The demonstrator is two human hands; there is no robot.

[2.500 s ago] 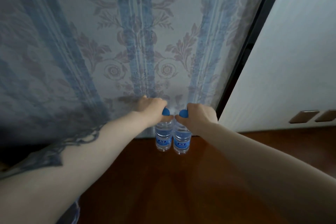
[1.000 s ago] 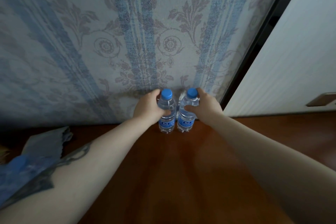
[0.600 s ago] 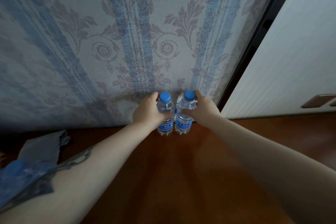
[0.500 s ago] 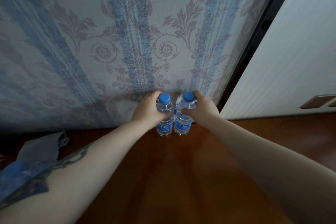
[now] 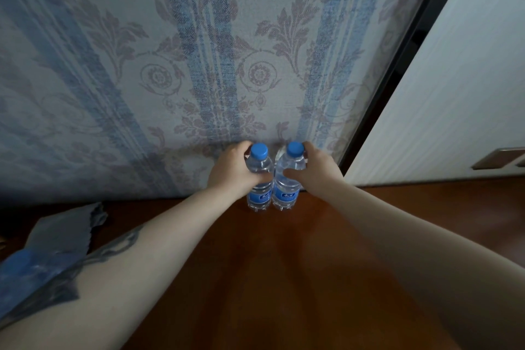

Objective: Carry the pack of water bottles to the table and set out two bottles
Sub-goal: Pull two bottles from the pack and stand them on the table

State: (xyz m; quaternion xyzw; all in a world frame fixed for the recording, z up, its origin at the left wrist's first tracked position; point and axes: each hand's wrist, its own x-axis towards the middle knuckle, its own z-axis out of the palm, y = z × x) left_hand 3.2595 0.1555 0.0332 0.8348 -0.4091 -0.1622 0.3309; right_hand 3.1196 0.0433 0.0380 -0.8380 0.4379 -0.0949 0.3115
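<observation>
Two clear water bottles with blue caps and blue labels stand upright, side by side and touching, at the far edge of the brown wooden table, against the wall. My left hand wraps the shoulder of the left bottle. My right hand wraps the shoulder of the right bottle. The pack of water bottles, in torn plastic wrap with a blue cap showing, lies at the table's left edge, partly behind my left forearm.
Patterned blue and grey wallpaper rises directly behind the bottles. A white cabinet door with a metal handle stands at the right, with a dark gap beside it.
My hands have slid from the caps down onto the bottles' shoulders, leaving both caps showing. Over the last second the bottles and hands have stayed in place.
</observation>
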